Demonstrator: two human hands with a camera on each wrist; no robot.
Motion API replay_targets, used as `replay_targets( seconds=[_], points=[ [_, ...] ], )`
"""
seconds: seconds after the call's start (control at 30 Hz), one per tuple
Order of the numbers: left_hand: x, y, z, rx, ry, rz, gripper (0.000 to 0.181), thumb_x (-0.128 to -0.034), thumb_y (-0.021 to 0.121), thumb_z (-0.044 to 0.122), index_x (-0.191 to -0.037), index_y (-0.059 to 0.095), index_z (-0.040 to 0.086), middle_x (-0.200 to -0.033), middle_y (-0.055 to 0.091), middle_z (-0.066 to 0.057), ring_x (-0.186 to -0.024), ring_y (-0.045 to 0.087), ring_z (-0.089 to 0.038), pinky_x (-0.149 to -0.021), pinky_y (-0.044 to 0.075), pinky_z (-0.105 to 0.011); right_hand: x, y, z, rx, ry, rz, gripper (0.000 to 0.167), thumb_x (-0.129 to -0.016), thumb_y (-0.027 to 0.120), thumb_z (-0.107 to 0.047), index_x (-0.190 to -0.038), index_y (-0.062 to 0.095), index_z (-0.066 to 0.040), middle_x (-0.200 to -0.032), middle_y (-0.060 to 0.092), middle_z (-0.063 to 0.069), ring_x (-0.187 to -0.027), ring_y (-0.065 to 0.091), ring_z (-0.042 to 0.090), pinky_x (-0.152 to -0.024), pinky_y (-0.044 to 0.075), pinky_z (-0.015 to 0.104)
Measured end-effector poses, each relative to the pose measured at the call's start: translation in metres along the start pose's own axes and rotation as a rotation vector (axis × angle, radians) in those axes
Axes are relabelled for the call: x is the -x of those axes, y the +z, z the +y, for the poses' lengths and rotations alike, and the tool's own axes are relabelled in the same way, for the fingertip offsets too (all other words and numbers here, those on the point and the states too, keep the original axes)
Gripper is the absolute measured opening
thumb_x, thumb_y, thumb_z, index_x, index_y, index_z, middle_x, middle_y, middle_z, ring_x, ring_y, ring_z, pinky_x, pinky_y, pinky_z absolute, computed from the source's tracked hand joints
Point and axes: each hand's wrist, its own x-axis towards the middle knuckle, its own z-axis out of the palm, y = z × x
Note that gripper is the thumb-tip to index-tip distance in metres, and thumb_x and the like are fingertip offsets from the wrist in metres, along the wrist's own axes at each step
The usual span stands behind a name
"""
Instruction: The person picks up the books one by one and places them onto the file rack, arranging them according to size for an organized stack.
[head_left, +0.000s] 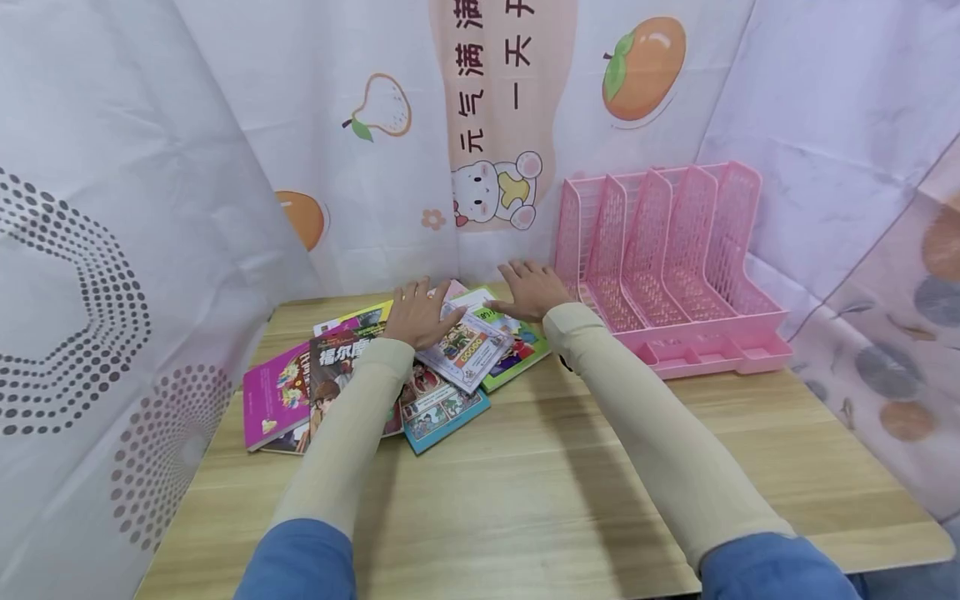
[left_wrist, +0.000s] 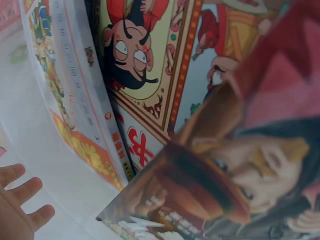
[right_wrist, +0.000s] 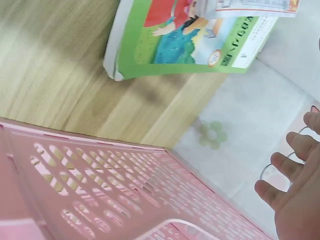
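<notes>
A pile of overlapping books lies at the table's back left, with a purple book (head_left: 277,392) at its left side and a light-coloured book (head_left: 468,346) near its right. My left hand (head_left: 418,315) is over the pile, fingers spread; its fingers (left_wrist: 22,192) show at the lower left of the left wrist view. Over the pile's right end is my right hand (head_left: 531,292), fingers extended, beside a green-edged book (head_left: 517,367). In the right wrist view the right hand (right_wrist: 300,180) holds nothing, above the green-edged book (right_wrist: 175,70) and a pink rack. Whether either palm touches a book, I cannot tell.
A pink rack (head_left: 660,333) with several upright dividers and small front compartments stands at the back right of the wooden table (head_left: 480,517). Behind the table hangs a white printed curtain (head_left: 390,200), with further cloth at both sides.
</notes>
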Motion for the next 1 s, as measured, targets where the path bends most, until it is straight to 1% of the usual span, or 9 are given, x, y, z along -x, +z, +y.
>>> replay_targets(
  seconds=[0.2, 0.33, 0.53, 0.6, 0.7, 0.77, 0.83, 0.9, 1.0],
  points=[
    [-0.004, 0.004, -0.002, 0.007, 0.02, -0.001, 0.079, -0.1018, 0.031, 0.071, -0.163, 0.03, 0.02, -0.16, 0.033, -0.025, -0.147, 0.03, -0.045, -0.119, 0.019, -0.063, 0.002, 0.001, 0.003, -0.023, 0.03, -0.047, 0.092, -0.097, 0.044, -0.073, -0.164, 0.024, -0.012, -0.169, 0.021, 0.017, -0.154, 0.016, 0.04, -0.121, 0.016, 0.061],
    [-0.001, 0.004, -0.001, 0.024, 0.028, 0.008, 0.077, -0.1031, 0.032, 0.069, -0.162, 0.032, 0.018, -0.16, 0.033, -0.025, -0.147, 0.03, -0.045, -0.119, 0.02, -0.062, 0.002, 0.002, 0.003, -0.013, 0.04, -0.065, 0.092, -0.098, 0.043, -0.073, -0.164, 0.024, -0.013, -0.168, 0.022, 0.015, -0.154, 0.018, 0.04, -0.12, 0.017, 0.062],
    [0.015, 0.002, -0.001, 0.057, 0.056, 0.04, 0.06, -0.107, 0.046, 0.051, -0.151, 0.048, 0.01, -0.154, 0.042, -0.022, -0.143, 0.035, -0.042, -0.116, 0.027, -0.061, 0.001, 0.01, -0.005, -0.061, 0.031, -0.088, 0.078, -0.101, 0.048, -0.064, -0.16, 0.036, -0.013, -0.159, 0.043, 0.015, -0.147, 0.034, 0.043, -0.118, 0.026, 0.061],
    [0.024, 0.0, -0.003, 0.08, 0.069, 0.066, 0.048, -0.1068, 0.052, 0.042, -0.14, 0.058, 0.007, -0.144, 0.052, -0.02, -0.134, 0.045, -0.039, -0.109, 0.036, -0.059, 0.0, 0.015, -0.01, -0.105, 0.015, -0.08, 0.07, -0.103, 0.053, -0.057, -0.153, 0.047, -0.009, -0.151, 0.053, 0.015, -0.139, 0.046, 0.041, -0.115, 0.033, 0.058],
    [0.041, -0.004, -0.001, 0.154, 0.08, 0.083, 0.029, -0.1057, 0.058, 0.031, -0.117, 0.071, 0.007, -0.114, 0.067, -0.012, -0.103, 0.061, -0.029, -0.088, 0.051, -0.048, -0.002, 0.024, -0.016, -0.183, -0.005, -0.097, 0.061, -0.103, 0.057, -0.051, -0.144, 0.057, -0.005, -0.139, 0.063, 0.015, -0.127, 0.059, 0.036, -0.108, 0.043, 0.052],
    [0.053, -0.007, 0.001, 0.221, 0.08, 0.051, 0.025, -0.1057, 0.058, 0.029, -0.101, 0.073, 0.01, -0.09, 0.069, -0.006, -0.077, 0.062, -0.023, -0.068, 0.053, -0.042, -0.003, 0.032, -0.019, -0.254, 0.002, -0.14, 0.061, -0.103, 0.059, -0.049, -0.143, 0.057, -0.003, -0.136, 0.065, 0.015, -0.124, 0.061, 0.035, -0.106, 0.046, 0.051],
    [0.065, -0.009, 0.006, 0.279, 0.072, -0.032, 0.026, -0.1058, 0.058, 0.029, -0.091, 0.071, 0.012, -0.073, 0.065, -0.001, -0.06, 0.058, -0.018, -0.056, 0.049, -0.037, -0.005, 0.04, -0.022, -0.303, 0.008, -0.183, 0.064, -0.102, 0.06, -0.051, -0.144, 0.055, -0.003, -0.138, 0.063, 0.016, -0.126, 0.059, 0.034, -0.107, 0.045, 0.05],
    [0.074, -0.01, 0.009, 0.316, 0.049, -0.151, 0.033, -0.1062, 0.057, 0.033, -0.083, 0.07, 0.013, -0.062, 0.059, 0.001, -0.051, 0.052, -0.016, -0.05, 0.044, -0.034, -0.006, 0.047, -0.025, -0.318, 0.009, -0.206, 0.066, -0.1, 0.064, -0.05, -0.144, 0.055, -0.002, -0.138, 0.062, 0.018, -0.127, 0.058, 0.035, -0.107, 0.045, 0.05],
    [0.082, -0.006, 0.013, 0.356, 0.003, -0.328, 0.04, -0.105, 0.059, 0.042, -0.08, 0.069, 0.013, -0.061, 0.056, 0.002, -0.051, 0.049, -0.013, -0.05, 0.041, -0.03, -0.008, 0.053, -0.029, -0.318, 0.027, -0.219, 0.066, -0.094, 0.073, -0.048, -0.138, 0.059, 0.0, -0.132, 0.064, 0.017, -0.121, 0.06, 0.033, -0.105, 0.046, 0.047]
  ],
)
